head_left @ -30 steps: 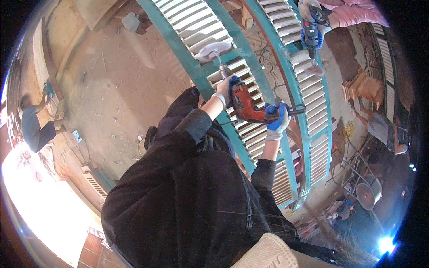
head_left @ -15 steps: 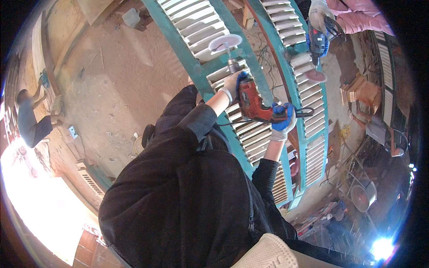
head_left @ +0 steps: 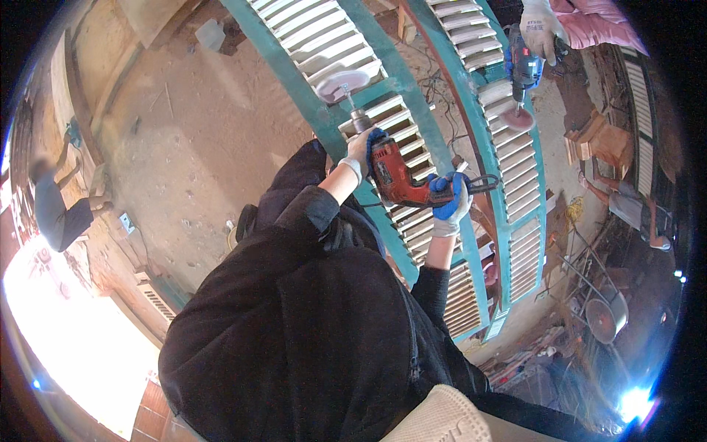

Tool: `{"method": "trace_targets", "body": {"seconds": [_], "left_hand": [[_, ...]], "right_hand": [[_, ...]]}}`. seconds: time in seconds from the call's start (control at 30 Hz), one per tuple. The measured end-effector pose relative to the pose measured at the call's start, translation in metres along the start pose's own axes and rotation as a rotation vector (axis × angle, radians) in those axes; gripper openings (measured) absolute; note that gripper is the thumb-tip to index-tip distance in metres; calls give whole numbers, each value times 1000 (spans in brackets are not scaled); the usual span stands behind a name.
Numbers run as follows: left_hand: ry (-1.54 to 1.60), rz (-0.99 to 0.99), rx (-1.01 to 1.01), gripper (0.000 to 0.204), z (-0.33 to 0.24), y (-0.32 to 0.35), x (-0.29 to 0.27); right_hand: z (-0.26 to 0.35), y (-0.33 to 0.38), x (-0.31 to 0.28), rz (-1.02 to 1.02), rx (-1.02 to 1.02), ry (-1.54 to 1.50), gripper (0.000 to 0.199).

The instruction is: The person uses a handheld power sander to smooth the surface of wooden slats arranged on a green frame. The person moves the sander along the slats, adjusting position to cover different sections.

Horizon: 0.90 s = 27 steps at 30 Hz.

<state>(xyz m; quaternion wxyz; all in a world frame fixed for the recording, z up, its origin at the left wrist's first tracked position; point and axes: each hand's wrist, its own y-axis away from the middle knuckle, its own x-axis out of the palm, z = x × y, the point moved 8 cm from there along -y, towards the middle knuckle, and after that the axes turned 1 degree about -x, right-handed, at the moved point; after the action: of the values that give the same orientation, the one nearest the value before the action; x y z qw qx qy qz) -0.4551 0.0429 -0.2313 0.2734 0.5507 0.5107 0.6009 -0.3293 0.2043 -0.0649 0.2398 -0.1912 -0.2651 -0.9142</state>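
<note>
A red power drill (head_left: 392,171) with a round sanding disc (head_left: 342,87) on its chuck is held across the near louvered shutter (head_left: 313,103), which has a green frame and pale slats. My left hand (head_left: 359,151), in a blue and white glove, wraps round the drill's front by the chuck. My right hand (head_left: 451,197), gloved alike, closes round the rear handle. The disc, slightly blurred, is over the green crosspiece between two slatted panels; whether it touches cannot be made out.
A second green shutter (head_left: 508,169) stands alongside. There a co-worker's gloved hand (head_left: 540,29) holds a blue drill (head_left: 525,68) with a reddish disc. Another person (head_left: 55,202) crouches far left, and one more person (head_left: 630,214) is at right. A round fan-like thing (head_left: 607,318) stands lower right.
My hands and the red drill have shifted left, carrying the disc left and slightly down along the shutter. The co-worker's hand and blue drill have shifted slightly too.
</note>
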Motion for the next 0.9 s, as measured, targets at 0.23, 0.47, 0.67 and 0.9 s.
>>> {"method": "trace_targets", "body": {"seconds": [0.23, 0.47, 0.67, 0.9], "left_hand": [[-149, 194, 34, 20, 3, 2, 84], [-2, 191, -13, 18, 6, -2, 39], [-199, -60, 41, 20, -30, 23, 15], [-265, -149, 99, 22, -40, 38, 2]], "right_hand": [[29, -7, -33, -157, -199, 9, 17], [22, -12, -8, -90, -47, 160, 17], [-12, 13, -7, -53, -26, -125, 18], [-11, 10, -3, -104, -8, -70, 15]]}}
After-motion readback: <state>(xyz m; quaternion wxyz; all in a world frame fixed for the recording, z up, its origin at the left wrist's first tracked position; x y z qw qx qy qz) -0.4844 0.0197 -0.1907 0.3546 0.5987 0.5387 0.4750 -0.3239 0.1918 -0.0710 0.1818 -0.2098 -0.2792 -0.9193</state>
